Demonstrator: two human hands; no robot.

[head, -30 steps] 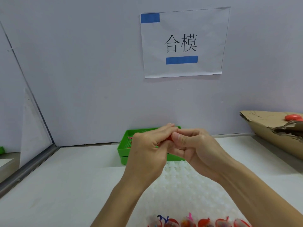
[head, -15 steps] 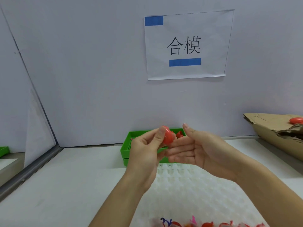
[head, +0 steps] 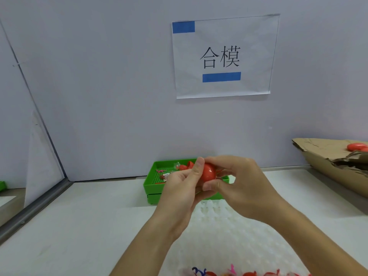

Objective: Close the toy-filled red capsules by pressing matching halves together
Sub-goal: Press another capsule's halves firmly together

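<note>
Now both hands grip the red capsule (head: 208, 172) just above the green tray (head: 152, 186): left hand (head: 180, 188) cradling, right hand (head: 237, 184) pinching top and bottom. Looks light, rigid, glossy, likely slippery. Best squeezed on opposite domes.

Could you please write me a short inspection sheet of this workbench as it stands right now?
Surface: white table with a bumpy white mat in front.
Job's things: red capsule held above the mat; open toy-filled capsules along the bottom edge.
Clutter: green tray holding red halves and toys; cardboard box with red pieces at right.
Grips: left hand and right hand both pinch the capsule.
Cables: nothing seen.
Surroundings: paper sign taped on the grey wall.
</note>
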